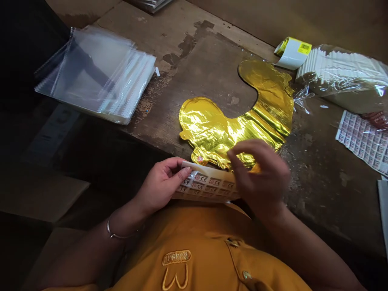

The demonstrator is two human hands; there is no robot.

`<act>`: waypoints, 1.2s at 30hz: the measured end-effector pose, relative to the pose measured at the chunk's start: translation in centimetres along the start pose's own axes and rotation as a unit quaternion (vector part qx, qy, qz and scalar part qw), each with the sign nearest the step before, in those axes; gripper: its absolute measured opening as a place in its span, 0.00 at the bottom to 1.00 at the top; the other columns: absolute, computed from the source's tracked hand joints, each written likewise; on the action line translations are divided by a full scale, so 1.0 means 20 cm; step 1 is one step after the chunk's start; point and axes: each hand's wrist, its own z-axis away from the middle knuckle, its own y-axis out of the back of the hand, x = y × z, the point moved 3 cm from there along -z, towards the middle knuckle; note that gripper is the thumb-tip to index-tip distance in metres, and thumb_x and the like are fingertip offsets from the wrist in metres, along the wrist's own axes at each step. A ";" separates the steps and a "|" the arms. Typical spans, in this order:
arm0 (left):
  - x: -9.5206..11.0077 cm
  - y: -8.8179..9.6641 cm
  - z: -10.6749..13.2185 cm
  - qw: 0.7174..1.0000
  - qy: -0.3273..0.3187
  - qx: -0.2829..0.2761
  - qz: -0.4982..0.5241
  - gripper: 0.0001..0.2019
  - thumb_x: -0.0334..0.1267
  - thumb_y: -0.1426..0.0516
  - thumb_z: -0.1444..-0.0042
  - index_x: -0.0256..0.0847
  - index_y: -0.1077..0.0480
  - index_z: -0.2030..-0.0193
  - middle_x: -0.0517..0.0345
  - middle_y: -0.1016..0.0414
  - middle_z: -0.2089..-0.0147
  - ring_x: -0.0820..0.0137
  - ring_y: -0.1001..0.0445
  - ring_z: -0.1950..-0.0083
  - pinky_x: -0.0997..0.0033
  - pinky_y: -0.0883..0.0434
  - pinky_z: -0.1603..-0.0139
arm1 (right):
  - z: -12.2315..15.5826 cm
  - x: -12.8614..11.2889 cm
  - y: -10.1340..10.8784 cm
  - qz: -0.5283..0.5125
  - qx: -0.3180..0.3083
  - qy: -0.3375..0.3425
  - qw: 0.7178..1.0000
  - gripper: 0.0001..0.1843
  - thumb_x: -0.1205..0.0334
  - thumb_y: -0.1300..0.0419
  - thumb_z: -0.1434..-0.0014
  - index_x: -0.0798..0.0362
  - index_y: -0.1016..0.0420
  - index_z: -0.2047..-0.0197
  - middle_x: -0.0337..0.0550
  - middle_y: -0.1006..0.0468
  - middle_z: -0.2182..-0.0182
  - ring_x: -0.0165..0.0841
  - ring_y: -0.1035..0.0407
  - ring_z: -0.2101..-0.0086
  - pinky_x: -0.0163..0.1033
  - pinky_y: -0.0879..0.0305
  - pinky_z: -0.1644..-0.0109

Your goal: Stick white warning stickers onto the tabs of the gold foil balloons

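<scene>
My left hand (163, 182) pinches the left end of a sheet of small printed stickers (209, 184) between thumb and fingers. The sheet bears rows of CE marks, and its top edge shows a bare backing strip. Over the sheet's right end is my right hand (262, 173), blurred, thumb and forefinger closed together at the tip; whatever they pinch is too small to make out. Just beyond both hands a flat gold foil balloon (251, 121), curved in shape, lies on the table. A small round sticker (200, 159) shows on its near tab.
A stack of clear plastic sleeves (103, 76) sits at the table's left edge. At the right lie a bag of white sticks (342, 66), a label roll (292, 52) and another sticker sheet (363, 139). The worn brown table (212, 60) ends close to my body.
</scene>
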 end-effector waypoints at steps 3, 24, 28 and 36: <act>0.09 0.05 0.01 0.947 -0.207 0.035 -0.244 0.04 0.35 0.43 0.41 0.39 0.27 0.62 0.55 0.21 0.61 0.68 0.23 0.60 0.68 0.26 0.57 | -0.07 0.09 0.08 -0.018 0.046 -0.114 0.992 0.02 0.63 0.39 0.42 0.47 0.28 0.66 0.40 0.23 0.69 0.34 0.29 0.68 0.41 0.33 0.63; 0.06 0.00 -0.07 0.664 -0.457 -0.077 -0.587 0.06 0.27 0.46 0.38 0.32 0.30 0.56 0.46 0.24 0.45 0.62 0.29 0.40 0.54 0.39 0.32 | -0.11 0.21 -0.18 -0.035 -0.151 -0.147 0.977 0.07 0.63 0.38 0.44 0.53 0.24 0.73 0.39 0.25 0.75 0.31 0.34 0.69 0.39 0.39 0.62; 0.06 0.00 -0.07 0.666 -0.459 -0.073 -0.583 0.06 0.27 0.46 0.38 0.32 0.30 0.56 0.45 0.24 0.45 0.62 0.29 0.40 0.53 0.38 0.33 | -0.10 0.23 -0.18 -0.038 -0.154 -0.160 0.974 0.06 0.63 0.38 0.44 0.53 0.24 0.72 0.39 0.24 0.75 0.32 0.33 0.69 0.39 0.38 0.62; 0.06 0.01 -0.07 0.670 -0.455 -0.075 -0.582 0.06 0.27 0.46 0.38 0.32 0.30 0.55 0.46 0.25 0.44 0.62 0.30 0.39 0.53 0.39 0.32 | -0.10 0.21 -0.19 -0.029 -0.145 -0.151 0.978 0.07 0.63 0.38 0.44 0.53 0.24 0.73 0.39 0.24 0.75 0.32 0.33 0.69 0.39 0.39 0.62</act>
